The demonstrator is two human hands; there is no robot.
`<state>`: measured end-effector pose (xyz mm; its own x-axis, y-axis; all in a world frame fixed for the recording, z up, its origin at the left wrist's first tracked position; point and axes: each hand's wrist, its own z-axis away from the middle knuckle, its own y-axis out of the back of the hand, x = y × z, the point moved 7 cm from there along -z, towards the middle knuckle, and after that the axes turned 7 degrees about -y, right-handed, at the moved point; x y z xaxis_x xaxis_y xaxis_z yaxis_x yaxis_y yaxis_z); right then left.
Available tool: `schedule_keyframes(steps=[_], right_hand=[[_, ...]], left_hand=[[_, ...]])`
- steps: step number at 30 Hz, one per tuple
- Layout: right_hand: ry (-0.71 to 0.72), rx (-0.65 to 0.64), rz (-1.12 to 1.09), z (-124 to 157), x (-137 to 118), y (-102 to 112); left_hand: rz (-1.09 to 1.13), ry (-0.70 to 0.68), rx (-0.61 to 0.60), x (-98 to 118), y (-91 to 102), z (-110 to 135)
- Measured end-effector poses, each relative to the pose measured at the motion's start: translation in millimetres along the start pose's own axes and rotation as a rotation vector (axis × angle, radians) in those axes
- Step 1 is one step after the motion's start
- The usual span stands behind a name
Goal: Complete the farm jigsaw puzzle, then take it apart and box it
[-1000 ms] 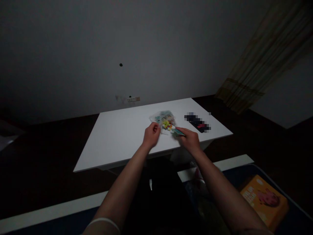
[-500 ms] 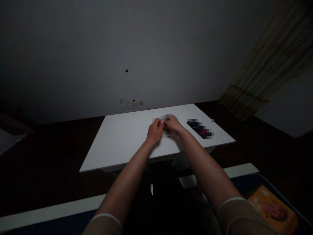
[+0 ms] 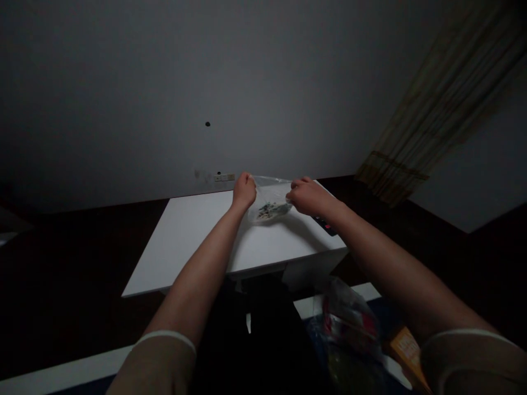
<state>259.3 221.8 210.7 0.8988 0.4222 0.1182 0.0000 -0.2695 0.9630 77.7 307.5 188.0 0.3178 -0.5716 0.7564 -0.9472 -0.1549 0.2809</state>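
A clear plastic bag (image 3: 269,192) is stretched between my two hands above the white table (image 3: 185,230). Small dark and pale pieces (image 3: 269,210), too small to name, lie in the bottom of the bag. My left hand (image 3: 245,190) is closed on the bag's left upper edge. On the other side my right hand (image 3: 308,196) pinches the right edge, fingers curled. Beneath my right forearm a dark object (image 3: 327,225) on the table shows only in part.
By my right side lie a transparent packet (image 3: 349,323) with red and white parts and an orange box (image 3: 407,351), partly behind my arm. Beyond the table stands a grey wall with a socket strip (image 3: 224,177). A curtain (image 3: 395,142) hangs at the right.
My hands have moved apart and up from close together over the table. The bag is now spread between them, with its contents visible. The view has shifted a little.
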Motion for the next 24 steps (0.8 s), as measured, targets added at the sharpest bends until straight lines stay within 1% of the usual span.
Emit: schedule_keyframes(steps=[2, 4, 6, 8, 9, 11, 13, 15, 17, 19, 22, 24], right_hand=[[0.003, 0.082, -0.013, -0.9, -3.2, 16.0], [-0.002, 0.137, -0.044, -0.7, -6.6, 27.4], [-0.034, 0.189, -0.081, -0.9, -6.4, 34.1], [-0.069, 0.224, -0.130, -2.5, -3.4, 35.7], [-0.074, 0.211, -0.162, -4.3, -2.3, 33.3], [-0.050, 0.121, -0.238, -8.9, -3.1, 23.5], [-0.011, -0.001, -0.314, -10.9, -7.1, 11.9], [0.010, -0.066, -0.365, -6.4, -11.3, 6.0], [0.013, -0.058, -0.387, 6.4, -14.6, 7.6], [-0.007, -0.008, -0.418, 27.4, -16.5, 15.5], [-0.071, 0.048, -0.515, 69.6, -17.3, 31.7], [-0.107, 0.013, -0.538, 102.1, -19.1, 39.6]], left_hand=[[-0.020, -0.005, -0.016, 3.8, -1.7, 1.0], [-0.024, -0.016, -0.070, 7.3, -6.8, 5.2], [0.012, -0.014, -0.101, 8.9, -11.2, 9.8], [0.059, -0.003, -0.106, 10.1, -14.7, 13.0], [0.082, -0.001, -0.112, 11.6, -16.9, 14.3], [0.147, -0.001, -0.152, 17.0, -23.6, 17.5], [0.247, 0.000, -0.224, 25.4, -31.8, 23.1], [0.348, 0.003, -0.297, 35.4, -38.2, 32.1], [0.404, -0.001, -0.334, 46.1, -40.3, 43.1], [0.462, -0.016, -0.371, 59.2, -42.6, 56.4], [0.518, -0.060, -0.467, 86.1, -53.6, 82.4], [0.533, -0.134, -0.560, 110.5, -66.5, 104.9]])
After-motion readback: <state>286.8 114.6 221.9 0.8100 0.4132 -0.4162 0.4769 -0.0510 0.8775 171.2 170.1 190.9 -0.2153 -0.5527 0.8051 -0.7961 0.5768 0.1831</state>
